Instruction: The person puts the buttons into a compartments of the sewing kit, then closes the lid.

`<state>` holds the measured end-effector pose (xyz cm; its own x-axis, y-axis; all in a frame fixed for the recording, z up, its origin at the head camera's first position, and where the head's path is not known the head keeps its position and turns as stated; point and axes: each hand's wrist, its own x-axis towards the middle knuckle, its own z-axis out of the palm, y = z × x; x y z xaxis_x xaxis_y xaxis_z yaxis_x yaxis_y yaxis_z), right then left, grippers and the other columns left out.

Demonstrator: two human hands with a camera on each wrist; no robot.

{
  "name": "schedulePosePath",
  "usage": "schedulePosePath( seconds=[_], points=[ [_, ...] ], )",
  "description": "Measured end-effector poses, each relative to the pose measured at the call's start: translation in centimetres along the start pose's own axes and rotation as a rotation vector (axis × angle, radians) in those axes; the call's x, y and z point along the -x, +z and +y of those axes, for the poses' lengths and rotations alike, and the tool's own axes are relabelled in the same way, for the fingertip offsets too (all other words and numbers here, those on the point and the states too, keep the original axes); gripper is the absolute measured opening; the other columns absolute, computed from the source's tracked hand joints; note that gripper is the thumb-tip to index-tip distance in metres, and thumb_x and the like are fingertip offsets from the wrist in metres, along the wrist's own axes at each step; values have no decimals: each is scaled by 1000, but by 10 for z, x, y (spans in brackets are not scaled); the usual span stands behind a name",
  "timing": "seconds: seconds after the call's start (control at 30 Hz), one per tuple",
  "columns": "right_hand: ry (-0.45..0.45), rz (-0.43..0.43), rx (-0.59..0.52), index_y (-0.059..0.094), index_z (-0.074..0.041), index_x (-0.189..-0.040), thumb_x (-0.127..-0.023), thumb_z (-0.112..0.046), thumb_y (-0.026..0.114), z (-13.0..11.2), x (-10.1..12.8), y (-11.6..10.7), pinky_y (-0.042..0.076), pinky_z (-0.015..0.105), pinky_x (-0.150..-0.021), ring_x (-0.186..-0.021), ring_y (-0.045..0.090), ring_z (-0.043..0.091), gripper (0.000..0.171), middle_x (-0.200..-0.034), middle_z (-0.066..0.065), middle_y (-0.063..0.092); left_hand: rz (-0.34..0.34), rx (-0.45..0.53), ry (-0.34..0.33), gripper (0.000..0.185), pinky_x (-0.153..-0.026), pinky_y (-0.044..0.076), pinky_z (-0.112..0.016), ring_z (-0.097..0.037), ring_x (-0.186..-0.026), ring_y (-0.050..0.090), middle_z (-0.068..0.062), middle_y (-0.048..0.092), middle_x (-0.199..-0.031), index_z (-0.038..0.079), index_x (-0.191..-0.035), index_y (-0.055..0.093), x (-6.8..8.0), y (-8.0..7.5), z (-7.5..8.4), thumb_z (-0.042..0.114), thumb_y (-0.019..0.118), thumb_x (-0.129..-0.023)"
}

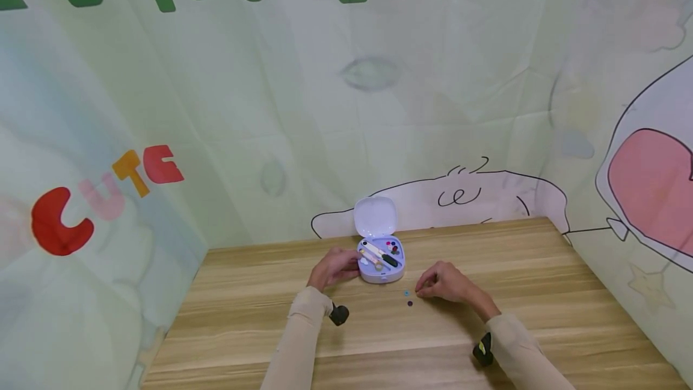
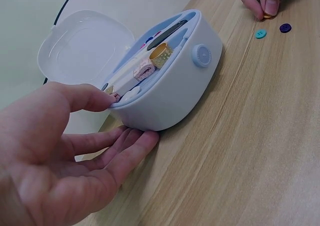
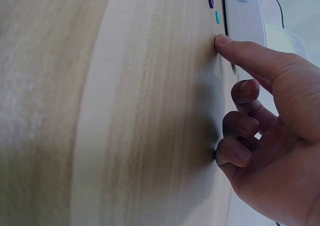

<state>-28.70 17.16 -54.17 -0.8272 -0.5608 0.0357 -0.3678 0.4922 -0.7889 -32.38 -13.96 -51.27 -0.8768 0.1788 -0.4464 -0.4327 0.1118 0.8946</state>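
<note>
The small orange button (image 2: 267,16) is pinched under the fingertips of the right hand (image 1: 445,282), lower right of the open white plastic sewing kit box (image 1: 381,260); that box is steadied by the left hand (image 1: 335,266), fingers straight against its side; teal button (image 1: 406,293) and purple button (image 1: 409,303) lie just left of the right hand on the wooden table (image 1: 541,294); printed cloth hangs behind.

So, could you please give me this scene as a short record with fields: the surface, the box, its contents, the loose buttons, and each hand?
surface: wooden table
box: white sewing kit, lid open, near the back edge
contents: gold thimble, pink tape roll, dark-handled tool, a few buttons
loose buttons: teal button and purple button on the table beside the kit
left hand: thumb on the kit's rim, fingers straight against its side
right hand: fingertips on a small yellowish piece on the table, near the buttons
</note>
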Motion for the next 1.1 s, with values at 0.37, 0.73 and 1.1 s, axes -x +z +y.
schedulePosePath(
  seconds=[0.37, 0.73, 1.1],
  points=[
    [-37, 9, 32, 78, -7, -84, -85, -5, 83, -1, 1, -1, 39, 18, -56, -63, 50, 4, 5, -68, -10, 61, -3, 16, 29, 33, -98, 58, -40, -23, -97, 65, -18, 69, -112, -13, -124, 61, 1, 2, 0, 8, 61, -99],
    [-18, -17, 44, 78, -9, -85, -86, -10, 83, 1, -1, -2, 41, 20, -58, -64, 51, 5, 5, -68, -11, 60, -13, 17, 26, 33, -101, 57, -42, -24, -100, 66, -21, 69, -115, -14, -125, 62, 4, 2, 1, 8, 60, -100],
    [-13, -18, 46, 78, -10, -86, -87, -11, 82, 2, -2, -3, 45, 22, -60, -68, 54, 9, 4, -73, -10, 64, -20, 2, 21, 34, -102, 56, -43, -26, -105, 65, -24, 67, -122, -13, -127, 61, 3, 0, 1, 9, 61, -101]
  ],
)
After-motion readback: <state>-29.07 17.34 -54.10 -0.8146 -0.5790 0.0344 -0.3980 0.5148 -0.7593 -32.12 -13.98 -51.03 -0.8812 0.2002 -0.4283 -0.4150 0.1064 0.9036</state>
